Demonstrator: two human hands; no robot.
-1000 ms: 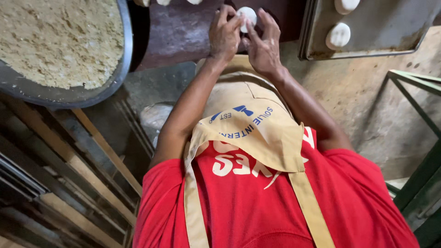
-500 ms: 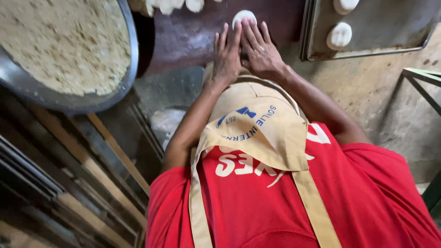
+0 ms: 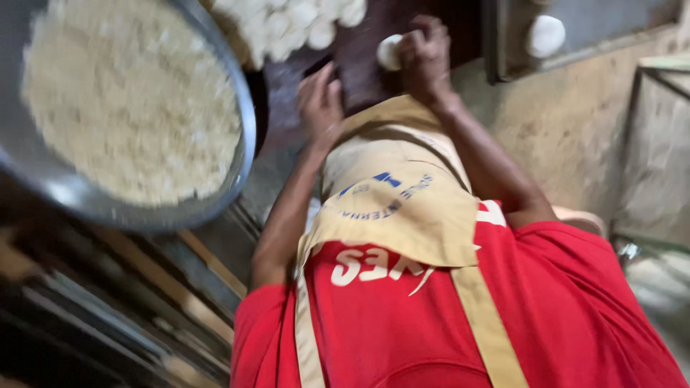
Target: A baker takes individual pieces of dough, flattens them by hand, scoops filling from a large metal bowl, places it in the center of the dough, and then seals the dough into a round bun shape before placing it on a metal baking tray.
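Two hands: both are seen from above, reaching away from the body over a dark work surface (image 3: 359,50); the picture is blurred.
Right hand (image 3: 425,57): the fingers are curled together over a small white dough ball (image 3: 389,52), which shows at the hand's left edge — pressed between hand and surface, as far as the blur allows.
Left hand (image 3: 320,104): it is held nearer the body than the right hand, fingers loosely apart and pointing forward; nothing is seen in it, and whether it touches the surface cannot be told.
Dough ball: it lies under and just left of the right hand, ahead and to the right of the left hand.
Heap of dough pieces (image 3: 287,25): pale lumps are piled just ahead of the left hand, to the left of the right hand.
Metal bowl (image 3: 241,108): a large round bowl of crumbly pale meal is set well to the left of the left hand.
Second ball (image 3: 545,36): a white ball rests on a grey tray (image 3: 611,21) to the right of the right hand — apart from it.
Clothing: a tan apron (image 3: 402,208) is worn over a red shirt (image 3: 575,309).
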